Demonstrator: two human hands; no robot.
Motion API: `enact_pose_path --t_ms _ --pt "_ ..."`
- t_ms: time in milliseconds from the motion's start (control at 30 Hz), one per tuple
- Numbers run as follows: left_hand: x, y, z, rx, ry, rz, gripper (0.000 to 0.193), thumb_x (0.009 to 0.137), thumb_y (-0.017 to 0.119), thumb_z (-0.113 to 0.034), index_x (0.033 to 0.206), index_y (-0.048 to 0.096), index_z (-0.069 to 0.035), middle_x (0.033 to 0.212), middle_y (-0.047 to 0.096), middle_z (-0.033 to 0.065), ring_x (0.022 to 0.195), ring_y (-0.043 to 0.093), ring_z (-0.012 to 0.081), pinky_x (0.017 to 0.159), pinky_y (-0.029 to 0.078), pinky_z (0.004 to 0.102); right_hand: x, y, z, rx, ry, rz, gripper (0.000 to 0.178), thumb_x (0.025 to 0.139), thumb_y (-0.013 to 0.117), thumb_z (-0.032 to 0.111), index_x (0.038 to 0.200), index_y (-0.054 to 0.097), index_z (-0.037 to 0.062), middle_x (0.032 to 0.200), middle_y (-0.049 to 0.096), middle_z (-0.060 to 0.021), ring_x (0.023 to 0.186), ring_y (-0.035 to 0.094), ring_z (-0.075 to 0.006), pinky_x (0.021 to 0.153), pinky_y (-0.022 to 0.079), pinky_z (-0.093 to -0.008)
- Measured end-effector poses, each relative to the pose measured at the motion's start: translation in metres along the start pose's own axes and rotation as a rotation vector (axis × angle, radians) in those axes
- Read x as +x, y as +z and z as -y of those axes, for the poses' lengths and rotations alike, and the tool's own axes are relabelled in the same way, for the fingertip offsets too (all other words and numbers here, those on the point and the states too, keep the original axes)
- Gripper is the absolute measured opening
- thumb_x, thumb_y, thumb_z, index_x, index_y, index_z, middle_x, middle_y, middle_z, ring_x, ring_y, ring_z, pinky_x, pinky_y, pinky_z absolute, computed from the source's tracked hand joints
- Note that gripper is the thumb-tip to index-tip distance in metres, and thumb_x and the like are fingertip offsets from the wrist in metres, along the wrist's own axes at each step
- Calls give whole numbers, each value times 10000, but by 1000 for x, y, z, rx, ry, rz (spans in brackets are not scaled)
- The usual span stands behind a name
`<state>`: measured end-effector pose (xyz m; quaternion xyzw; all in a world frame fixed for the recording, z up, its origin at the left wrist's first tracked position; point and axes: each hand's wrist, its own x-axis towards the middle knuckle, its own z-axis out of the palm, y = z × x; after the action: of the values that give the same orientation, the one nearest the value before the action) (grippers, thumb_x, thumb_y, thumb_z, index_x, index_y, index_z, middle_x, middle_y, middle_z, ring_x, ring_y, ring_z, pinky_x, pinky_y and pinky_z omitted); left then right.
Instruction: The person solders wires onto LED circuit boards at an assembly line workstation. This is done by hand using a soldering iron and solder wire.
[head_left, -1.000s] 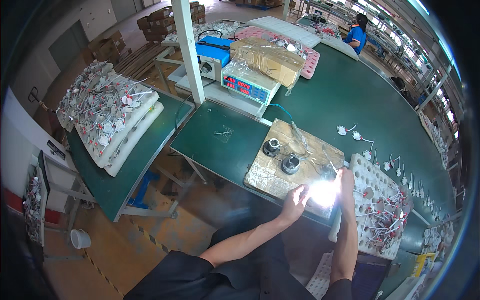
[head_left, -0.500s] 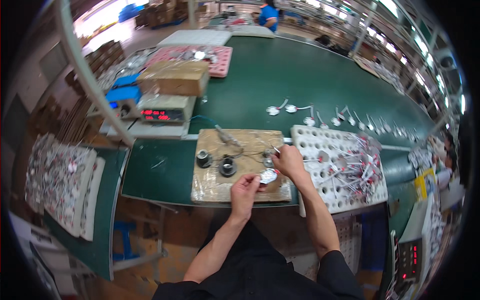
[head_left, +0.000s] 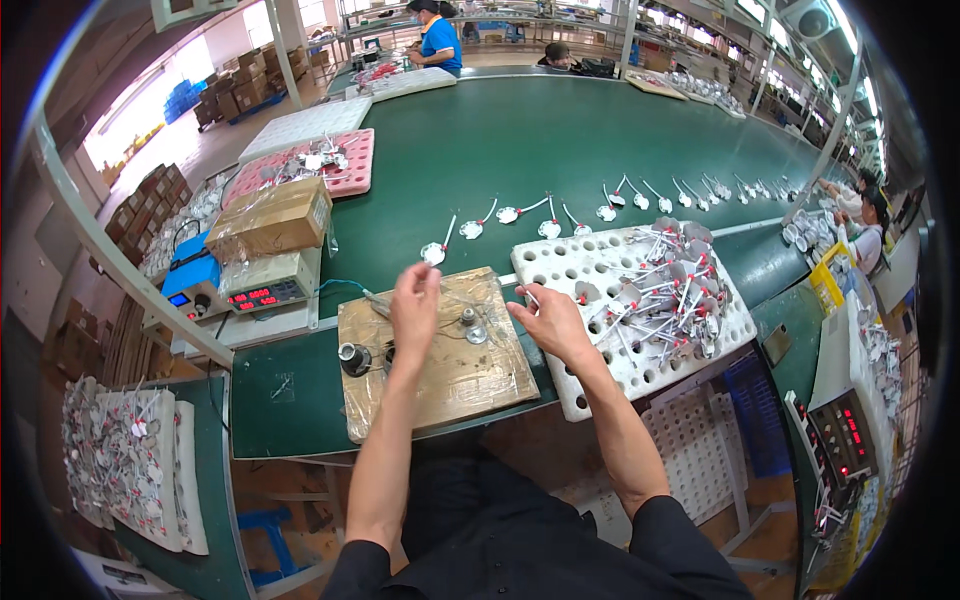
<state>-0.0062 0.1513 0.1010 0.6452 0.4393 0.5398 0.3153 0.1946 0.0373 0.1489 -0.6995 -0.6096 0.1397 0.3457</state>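
Note:
My left hand (head_left: 414, 312) reaches over the far part of a cardboard-coloured board wrapped in clear film (head_left: 450, 390). Its fingers are stretched out, the tips just short of a white disc with a wire lead (head_left: 433, 253) lying on the green work surface. To the right, my right hand (head_left: 552, 322) hovers at the left edge of a white foam tray with holes (head_left: 575, 402), thumb and forefinger apart. A heap of grey-white discs with red-and-white leads (head_left: 680, 290) fills much of that tray. On the board stand a black cylindrical fixture (head_left: 354, 359) and a small metal post (head_left: 468, 316); my left hand partly hides another fixture.
Several similar discs (head_left: 550, 230) lie in a row across the green surface (head_left: 480, 140). At left stand a meter with a red display (head_left: 265, 297), a carton (head_left: 270, 215) and a pink tray (head_left: 352, 170). People (head_left: 438, 42) work farther off.
The disc that was in my left hand now lies at the left end of the row. My left hand has moved forward and left, and the view has turned.

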Motion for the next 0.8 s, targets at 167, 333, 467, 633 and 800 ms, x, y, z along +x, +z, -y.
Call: enact_pose_path --t_ms 167,333,467,633,800 --pt "-56 32 -62 -374 -163 277 235 940 663 -193 1078 673 -2 922 701 38 818 643 93 732 513 249 -13 17 0 -99 -70 -140 264 853 688 244 1021 672 41 866 666 -191 801 662 -386 713 534 -468" --pt "-69 33 -71 -470 -118 256 182 918 680 -104 1057 675 13 909 704 37 766 650 83 692 520 230 -30 21 11 -145 -146 -135 251 857 675 203 1058 653 54 873 613 -165 765 641 -385 673 521 -478" --pt "-75 15 -72 -558 -199 261 153 928 659 -77 1035 697 24 867 703 34 753 644 74 682 519 216 -46 17 24 139 -226 -119 199 865 671 156 1032 652 49 841 584 -145 743 612 -359 644 493 -450" --pt "-83 0 -77 -447 -194 339 179 939 649 -99 1065 717 8 839 708 28 751 632 66 686 516 207 -68 14 20 310 -318 -123 114 868 692 108 915 667 7 793 575 -123 689 581 -281 624 473 -382" --pt "-93 -9 -73 -460 -219 342 181 940 651 -110 1064 720 2 874 710 34 760 632 65 690 518 218 -80 11 26 261 -226 -109 97 856 710 86 908 705 5 733 601 -108 621 586 -226 566 459 -322"
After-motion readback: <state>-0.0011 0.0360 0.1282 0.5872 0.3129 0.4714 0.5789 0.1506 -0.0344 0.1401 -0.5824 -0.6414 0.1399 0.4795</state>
